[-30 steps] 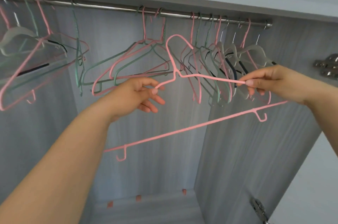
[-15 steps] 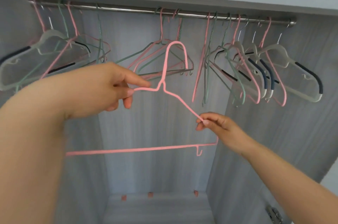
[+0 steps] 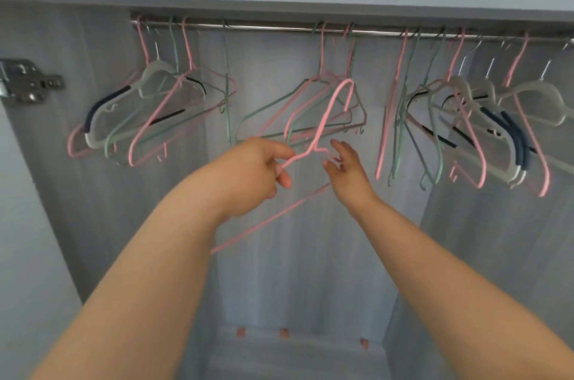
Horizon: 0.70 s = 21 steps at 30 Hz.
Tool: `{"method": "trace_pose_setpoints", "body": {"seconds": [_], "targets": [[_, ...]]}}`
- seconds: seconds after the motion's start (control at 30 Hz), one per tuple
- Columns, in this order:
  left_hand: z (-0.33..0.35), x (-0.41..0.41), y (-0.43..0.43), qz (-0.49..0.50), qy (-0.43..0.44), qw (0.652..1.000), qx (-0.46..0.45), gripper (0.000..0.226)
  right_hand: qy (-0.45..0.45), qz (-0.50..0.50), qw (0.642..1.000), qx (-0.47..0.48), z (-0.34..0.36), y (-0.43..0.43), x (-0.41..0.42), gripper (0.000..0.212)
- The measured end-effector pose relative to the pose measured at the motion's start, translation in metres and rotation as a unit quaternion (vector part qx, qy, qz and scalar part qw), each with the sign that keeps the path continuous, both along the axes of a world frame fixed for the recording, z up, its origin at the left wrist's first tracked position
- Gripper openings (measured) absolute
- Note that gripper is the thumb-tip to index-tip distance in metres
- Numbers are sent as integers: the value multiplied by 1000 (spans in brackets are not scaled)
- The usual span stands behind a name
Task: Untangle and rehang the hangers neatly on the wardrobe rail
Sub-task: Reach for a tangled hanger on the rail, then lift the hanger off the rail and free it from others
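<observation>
A loose pink wire hanger (image 3: 323,121) is off the rail, its hook pointing up in front of the middle cluster. My left hand (image 3: 257,168) pinches its left shoulder just below the neck. My right hand (image 3: 344,167) sits by the other shoulder with fingers spread; whether it touches the wire is unclear. The hanger's bottom bar (image 3: 267,219) slants down to the left behind my arms. The metal rail (image 3: 273,28) carries three tangled clusters of pink, green and white hangers: left (image 3: 149,112), middle (image 3: 298,109) and right (image 3: 472,128).
The wardrobe's top panel (image 3: 279,3) runs just above the rail. A metal door hinge (image 3: 28,81) is fixed on the left wall. Small pink pieces (image 3: 284,333) lie on the wardrobe floor at the back. A single green hanger (image 3: 226,84) hangs edge-on between left and middle clusters.
My view swung right to left, so the rail's left end now shows. The pink hanger turned and rose toward the middle cluster. My right hand let go of its shoulder and opened.
</observation>
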State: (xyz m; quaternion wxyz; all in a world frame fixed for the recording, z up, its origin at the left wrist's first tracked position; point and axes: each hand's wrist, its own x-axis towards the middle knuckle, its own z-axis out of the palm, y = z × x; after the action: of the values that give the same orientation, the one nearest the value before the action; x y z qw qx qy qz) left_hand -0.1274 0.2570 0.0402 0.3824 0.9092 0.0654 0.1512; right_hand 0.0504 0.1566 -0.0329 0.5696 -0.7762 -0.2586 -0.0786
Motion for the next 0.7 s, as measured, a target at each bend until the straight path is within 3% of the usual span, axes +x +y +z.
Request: {"method": "trace_pose_setpoints", "body": {"seconds": [0.17, 0.33, 0.53, 0.7], "targets": [[-22, 13, -10, 17, -43, 995, -94, 40, -16, -86, 994, 69, 11, 0, -40, 43], [-34, 25, -18, 37, -80, 986, -142, 28, -58, -42, 994, 77, 11, -5, -77, 45], [-40, 33, -30, 24, -127, 972, -196, 19, 40, 30, 991, 125, 20, -3, -82, 45], [-36, 33, -41, -89, -116, 969, -197, 29, 95, 7, 975, 200, 37, -7, -68, 31]]}}
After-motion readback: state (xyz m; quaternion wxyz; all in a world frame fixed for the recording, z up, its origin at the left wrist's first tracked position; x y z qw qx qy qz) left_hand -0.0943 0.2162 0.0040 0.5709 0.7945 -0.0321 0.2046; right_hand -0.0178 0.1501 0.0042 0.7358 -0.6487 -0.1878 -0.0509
